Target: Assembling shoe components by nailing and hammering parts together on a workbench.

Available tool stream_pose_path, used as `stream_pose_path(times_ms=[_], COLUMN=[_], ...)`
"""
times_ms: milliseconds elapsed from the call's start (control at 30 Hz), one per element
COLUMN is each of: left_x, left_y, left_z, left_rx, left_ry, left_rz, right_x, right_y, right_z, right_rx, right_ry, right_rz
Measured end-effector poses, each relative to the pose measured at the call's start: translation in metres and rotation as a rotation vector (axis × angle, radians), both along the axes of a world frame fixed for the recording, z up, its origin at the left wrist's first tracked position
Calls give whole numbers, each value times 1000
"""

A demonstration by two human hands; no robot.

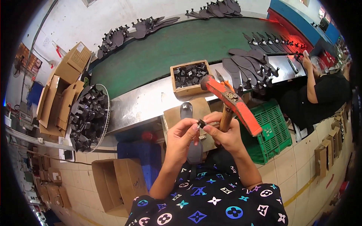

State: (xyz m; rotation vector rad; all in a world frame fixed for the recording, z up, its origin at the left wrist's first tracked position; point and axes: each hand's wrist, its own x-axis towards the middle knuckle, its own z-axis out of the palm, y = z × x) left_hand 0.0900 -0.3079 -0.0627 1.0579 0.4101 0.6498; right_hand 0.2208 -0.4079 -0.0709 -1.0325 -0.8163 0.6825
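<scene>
My left hand (178, 138) pinches a small black piece (201, 123) between thumb and fingers. The thumb and fingertips of my right hand (230, 138) close on the same piece from the other side. A hammer with a wooden handle and a worn red head (234, 102) is also gripped in my right hand, its head up and tilted over the bench. Beneath my hands a dark sandal sole (195, 150) lies lengthwise, its middle hidden by them. Its far end rests on a tan board (200, 106). Past the board stands a wooden box (191, 90) of small black pieces.
Dark soles (237, 69) with straps pile up right of the box, beside orange-handled pliers (221, 78). Beyond runs a green conveyor belt (151, 64). A wire basket (106, 113) of black straps stands left, a green crate (269, 130) right. A co-worker (320, 90) sits further right.
</scene>
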Motion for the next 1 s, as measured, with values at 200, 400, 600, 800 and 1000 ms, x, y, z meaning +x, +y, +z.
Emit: stream_pose_path(times_ms=[200, 400, 600, 800, 1000], left_x=[0, 2, 7, -1, -9], left_y=[16, 36, 42, 46, 39], left_z=[-38, -60, -84, -98, -74], left_rx=[204, 783, 912, 1063, 1142], left_ry=[85, 515, 547, 473, 504], left_rz=[70, 359, 334, 305, 284], right_x=[-2, 2, 15, 10, 23], right_y=[11, 26, 39, 34, 0], right_z=[-12, -41, -66, -74, -60], right_rx=[-104, -199, -354, -337, -57], right_ry=[-30, 119, 124, 207, 70], right_rz=[5, 84, 83, 48, -22])
